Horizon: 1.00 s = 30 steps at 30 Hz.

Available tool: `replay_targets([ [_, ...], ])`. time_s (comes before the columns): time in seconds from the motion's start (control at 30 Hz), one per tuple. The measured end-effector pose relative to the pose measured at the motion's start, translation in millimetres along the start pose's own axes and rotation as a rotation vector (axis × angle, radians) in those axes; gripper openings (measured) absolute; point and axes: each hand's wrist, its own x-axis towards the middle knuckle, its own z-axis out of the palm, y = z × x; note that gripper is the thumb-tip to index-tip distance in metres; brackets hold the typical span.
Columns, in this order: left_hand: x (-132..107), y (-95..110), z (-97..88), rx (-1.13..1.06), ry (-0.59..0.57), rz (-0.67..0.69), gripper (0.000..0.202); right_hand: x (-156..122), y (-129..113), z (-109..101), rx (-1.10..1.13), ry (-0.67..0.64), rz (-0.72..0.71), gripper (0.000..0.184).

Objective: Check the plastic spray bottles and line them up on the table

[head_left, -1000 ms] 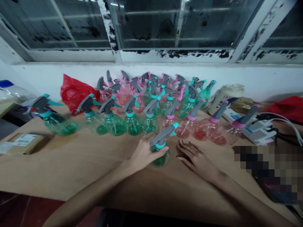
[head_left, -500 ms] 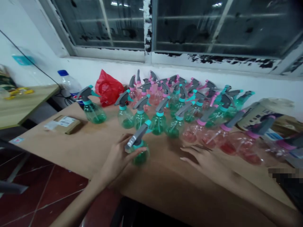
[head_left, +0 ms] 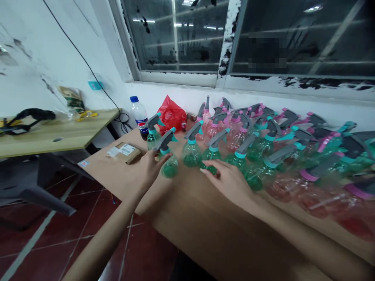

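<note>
My left hand (head_left: 150, 168) is closed around a green spray bottle (head_left: 170, 167) with a grey trigger head and turquoise collar, standing on the brown table. The thumb lies across the front of its neck; the other fingers are partly hidden behind it. My right hand (head_left: 227, 177) is in front of another green spray bottle (head_left: 213, 149) and hides part of its body. Its thumb and fingers are curved with a gap between them, and I cannot tell whether they touch the bottle. Between the hands stands one more green spray bottle (head_left: 191, 153).
Pink spray bottles (head_left: 310, 195) and more green ones crowd the right and back. A red plastic bag (head_left: 172, 115), a cola bottle (head_left: 141, 119) and a flat cardboard box (head_left: 125, 152) are at the left. Beyond is a second table (head_left: 70, 138).
The view has swung left. My left hand has carried its green spray bottle left, near the bottle by the cola. My right hand has moved left to the green bottles.
</note>
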Motion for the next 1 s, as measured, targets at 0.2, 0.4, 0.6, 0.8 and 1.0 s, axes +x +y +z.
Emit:
replay_targets([
  [0.2,25,6,4.1,0.089,-0.08,0.041,0.028,42,-9,28,-0.064,0.107,0.094,0.047],
  [0.4,49,6,6.7,0.115,-0.225,0.049,0.028,59,-15,48,-0.066,0.142,0.179,0.06],
  [0.6,64,4,16.0,0.098,-0.236,0.063,0.03,77,-18,59,-0.034,0.131,0.257,0.06],
  [0.8,61,-5,22.2,0.057,-0.171,0.144,0.03,89,-13,70,0.009,0.148,0.262,0.051],
  [1.0,59,-13,24.9,-0.014,-0.134,0.215,0.037,91,-9,80,0.024,0.167,0.258,0.046],
])
